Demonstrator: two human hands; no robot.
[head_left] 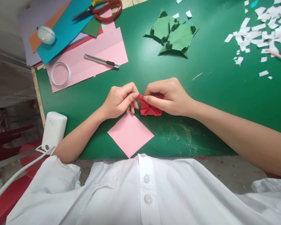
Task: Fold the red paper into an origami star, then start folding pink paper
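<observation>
A red folded paper [150,109] with creased flaps is held between both hands just above the green table. My left hand [123,99] pinches its left corner between thumb and forefinger. From the other side my right hand [170,96] grips its upper edge, thumb in front, and covers the right part. Below my left fingers lies a flat pink paper square [130,135], turned like a diamond. Two green folded paper shapes [175,32] with curled corners rest farther back.
Coloured sheets lie at the back left, with a tape roll [60,74], a box cutter [101,61], scissors [98,12] and a white mouse-like object [46,35] on them. White paper scraps [259,34] cover the back right. A white power bank [53,129] with a cable stands by my left forearm.
</observation>
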